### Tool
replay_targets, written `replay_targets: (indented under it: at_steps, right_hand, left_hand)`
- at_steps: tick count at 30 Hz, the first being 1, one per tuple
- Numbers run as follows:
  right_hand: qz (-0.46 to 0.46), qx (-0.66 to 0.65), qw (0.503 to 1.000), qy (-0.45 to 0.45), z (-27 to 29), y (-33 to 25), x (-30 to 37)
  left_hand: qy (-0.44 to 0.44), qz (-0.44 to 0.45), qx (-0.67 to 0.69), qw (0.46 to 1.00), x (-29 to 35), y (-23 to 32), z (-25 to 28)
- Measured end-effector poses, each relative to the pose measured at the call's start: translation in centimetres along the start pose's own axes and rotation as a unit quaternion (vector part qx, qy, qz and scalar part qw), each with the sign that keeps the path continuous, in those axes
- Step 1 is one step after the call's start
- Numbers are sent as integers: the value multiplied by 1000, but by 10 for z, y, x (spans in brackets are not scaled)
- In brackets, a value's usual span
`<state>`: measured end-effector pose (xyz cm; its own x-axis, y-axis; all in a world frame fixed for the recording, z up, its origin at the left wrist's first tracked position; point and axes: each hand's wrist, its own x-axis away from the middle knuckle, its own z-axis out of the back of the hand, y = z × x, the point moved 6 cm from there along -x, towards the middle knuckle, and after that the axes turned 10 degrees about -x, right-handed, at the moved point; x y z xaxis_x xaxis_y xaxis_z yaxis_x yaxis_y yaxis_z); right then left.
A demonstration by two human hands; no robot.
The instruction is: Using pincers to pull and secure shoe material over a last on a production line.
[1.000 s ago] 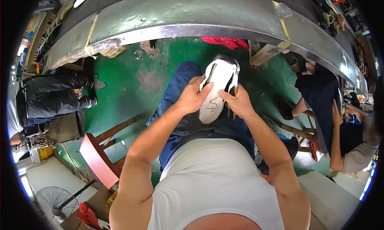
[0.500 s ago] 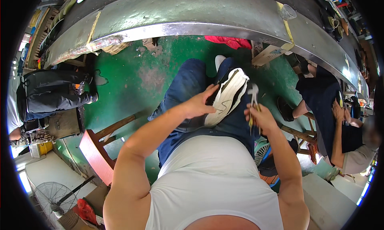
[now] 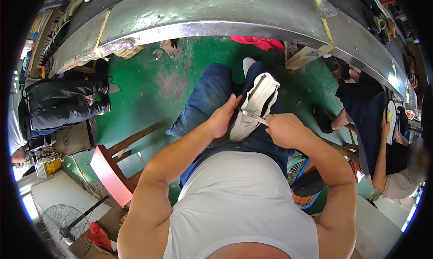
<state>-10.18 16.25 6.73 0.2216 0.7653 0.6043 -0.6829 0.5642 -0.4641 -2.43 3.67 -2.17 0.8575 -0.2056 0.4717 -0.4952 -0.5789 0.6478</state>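
Observation:
A shoe point(image 3: 255, 96) lies on my lap with its pale underside up. Loose white upper material stands around its rim, and a dark gap runs along the right side. My left hand point(image 3: 223, 117) grips the shoe's left edge, thumb side toward it; the fingertips are partly hidden. In my right hand point(image 3: 286, 130) is a pair of metal pincers point(image 3: 255, 117), pointing left across the shoe. Their head meets the shoe's left rim close to my left hand. The handles are hidden inside my closed fingers.
A metal-topped workbench point(image 3: 216, 9) curves across the far side, with a clear cup point(image 3: 326, 9) on it. A co-worker point(image 3: 365, 105) sits at right holding a shoe; another person's legs point(image 3: 63, 105) show at left. A pink-edged stool point(image 3: 108, 175) and a fan point(image 3: 61, 223) stand lower left.
My right hand has swung left with the pincers, from beside the shoe to over it, and their head now touches its left rim. My left hand has shifted slightly left along the edge.

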Motion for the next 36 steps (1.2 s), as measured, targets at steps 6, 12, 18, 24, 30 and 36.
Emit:
replay_targets:
  at_steps: [6, 12, 18, 24, 30, 36]
  right_hand:
    - [25, -247, 950, 191, -55, 9, -11]
    - [32, -102, 971, 213, -16, 25, 4]
    - [-19, -55, 961, 272, -9, 34, -13]
    - [-34, -217, 948, 230, -34, 84, -13]
    - [-1, -255, 917, 306, 10, 72, -7]
    - [-12, -197, 951, 239, 4, 82, -47]
  left_hand:
    - [339, -62, -288, 893, -26, -9, 45]
    - [331, -175, -472, 798, -16, 9, 41]
    - [269, -278, -602, 698, -15, 16, 22]
    - [146, -168, -713, 665, -18, 25, 6]
    - [104, -92, -725, 674, -24, 40, 4]
    - [54, -94, -765, 635, -24, 43, 0]
